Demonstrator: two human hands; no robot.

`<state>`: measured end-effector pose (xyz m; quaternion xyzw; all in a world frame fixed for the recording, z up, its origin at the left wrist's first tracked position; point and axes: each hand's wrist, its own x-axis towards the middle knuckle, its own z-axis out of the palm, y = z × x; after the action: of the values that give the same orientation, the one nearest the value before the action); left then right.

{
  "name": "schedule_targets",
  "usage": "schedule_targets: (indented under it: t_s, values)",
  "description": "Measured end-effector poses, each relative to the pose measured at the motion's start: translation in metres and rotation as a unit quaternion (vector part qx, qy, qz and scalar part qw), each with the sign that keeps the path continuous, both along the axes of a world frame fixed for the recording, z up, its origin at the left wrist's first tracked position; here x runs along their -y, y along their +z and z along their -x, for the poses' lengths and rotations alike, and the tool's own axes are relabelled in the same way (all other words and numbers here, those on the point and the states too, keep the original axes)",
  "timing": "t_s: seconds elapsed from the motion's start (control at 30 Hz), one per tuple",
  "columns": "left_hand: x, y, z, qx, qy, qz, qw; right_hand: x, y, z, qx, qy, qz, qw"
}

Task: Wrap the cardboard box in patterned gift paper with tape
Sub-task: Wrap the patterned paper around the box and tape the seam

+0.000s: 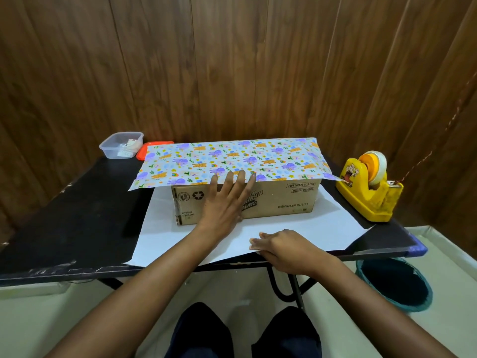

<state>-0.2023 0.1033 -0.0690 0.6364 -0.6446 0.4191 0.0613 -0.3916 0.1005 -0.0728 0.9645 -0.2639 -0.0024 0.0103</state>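
On worktop (77,223), cardboard box (278,200) sitting on gift paper (232,158), patterned flap lying over its top. Spread grip of left hand (224,205) pressing box front; right hand (281,250) pinching paper's near edge. Yellow tape dispenser (369,192) standing at right.

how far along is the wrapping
Early. Done: one flap of the gift paper lies over the cardboard box. In hand: left hand pins it there, right hand grips the near edge. To do: fold that edge up, tape from the tape dispenser, close both ends.
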Motion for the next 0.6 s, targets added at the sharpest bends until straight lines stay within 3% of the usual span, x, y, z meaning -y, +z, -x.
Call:
schedule_targets:
  t_s: [0.6]
  values:
    - [0.006, -0.011, -0.014, 0.036, -0.039, 0.003, 0.999, 0.002, -0.017, 0.002, 0.042, 0.044, 0.007, 0.998]
